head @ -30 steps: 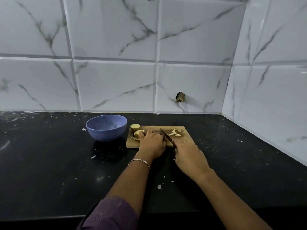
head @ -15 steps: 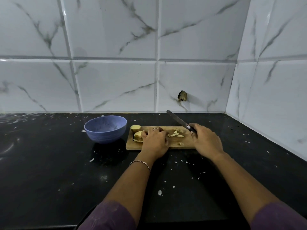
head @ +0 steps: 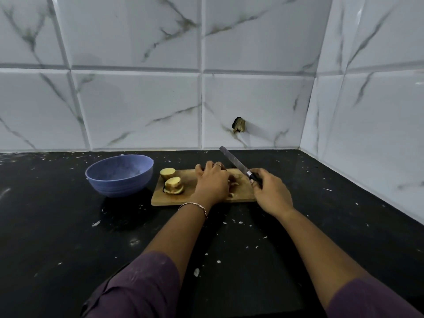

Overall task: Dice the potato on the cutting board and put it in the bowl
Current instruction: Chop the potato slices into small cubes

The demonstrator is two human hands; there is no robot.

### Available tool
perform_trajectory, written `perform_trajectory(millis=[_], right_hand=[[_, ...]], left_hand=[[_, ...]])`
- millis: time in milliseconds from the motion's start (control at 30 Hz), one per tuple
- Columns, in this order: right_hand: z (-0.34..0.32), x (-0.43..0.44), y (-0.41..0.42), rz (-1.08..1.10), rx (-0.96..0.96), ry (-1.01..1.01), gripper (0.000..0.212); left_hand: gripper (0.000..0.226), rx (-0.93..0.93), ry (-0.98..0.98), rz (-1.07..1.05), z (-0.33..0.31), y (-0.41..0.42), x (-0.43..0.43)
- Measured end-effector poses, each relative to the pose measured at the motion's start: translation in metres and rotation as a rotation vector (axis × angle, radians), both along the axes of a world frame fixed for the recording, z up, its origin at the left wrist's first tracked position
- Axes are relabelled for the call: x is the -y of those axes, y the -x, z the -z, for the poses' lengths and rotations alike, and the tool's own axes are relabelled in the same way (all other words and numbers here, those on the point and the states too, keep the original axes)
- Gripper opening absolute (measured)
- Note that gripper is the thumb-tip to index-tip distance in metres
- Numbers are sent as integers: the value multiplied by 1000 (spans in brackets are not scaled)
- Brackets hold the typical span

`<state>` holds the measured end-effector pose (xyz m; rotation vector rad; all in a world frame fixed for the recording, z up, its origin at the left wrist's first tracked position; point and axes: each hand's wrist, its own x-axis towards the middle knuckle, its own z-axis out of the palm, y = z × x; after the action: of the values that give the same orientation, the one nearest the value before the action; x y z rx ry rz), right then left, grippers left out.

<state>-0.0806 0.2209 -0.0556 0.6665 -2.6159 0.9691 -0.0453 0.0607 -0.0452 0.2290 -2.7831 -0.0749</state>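
A wooden cutting board (head: pixel 174 198) lies on a black countertop (head: pixel 57 226) flecked with pale scraps, near the far wall of white marble-veined tiles (head: pixel 137 106); just left of the board, apart from it, stands a blue ribbed bowl (head: pixel 119 177), upright, with pale smears on its inner wall.

The potato is on the board in parts; a rounded end piece (head: pixel 167 172) sits at the far left corner, cut face up; just nearer, a small leaning stack of slices (head: pixel 173 185) with skin on the edges; a few small cut bits (head: pixel 234 183) show at the right edge of the left hand.

The left hand (head: pixel 212 182) lies palm down over the middle of the board, fingers bent and pointing far; whether it holds anything beneath cannot be told; a ring (head: pixel 217 165) sits on one finger and a thin bracelet (head: pixel 195 206) on the wrist.

The right hand (head: pixel 270 191) is at the board's right end, fingers curled round the dark handle of a knife (head: pixel 238 165); the blade is lifted off the board and slants up and to the far left, its tip over the countertop beyond the board.

A ragged hole (head: pixel 238 128) breaks one wall tile above the board; purple sleeves (head: pixel 137 290) cover both upper forearms at the near edge.
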Motion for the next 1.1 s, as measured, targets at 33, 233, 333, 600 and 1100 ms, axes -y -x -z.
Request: perform_trajectory(millis=[33,233,333,600,1100], right_hand=[[1,0,1,0,-2,3,33],[1,1,3,-2,-4,19,34],[1,1,3,2,-4,21,33],[0,0,2,8,-27,32,28],[-2,-5,-7,29,-59,5,25]], left_hand=[[29,-19,3,-4,0,0,0],[24,-74,-13,10,1,0,-2],[23,-77,19,22,2,-1,-3],[20,-146,-55,-31,0,-7,4],[18,155,-385,86,-18,-37,9]])
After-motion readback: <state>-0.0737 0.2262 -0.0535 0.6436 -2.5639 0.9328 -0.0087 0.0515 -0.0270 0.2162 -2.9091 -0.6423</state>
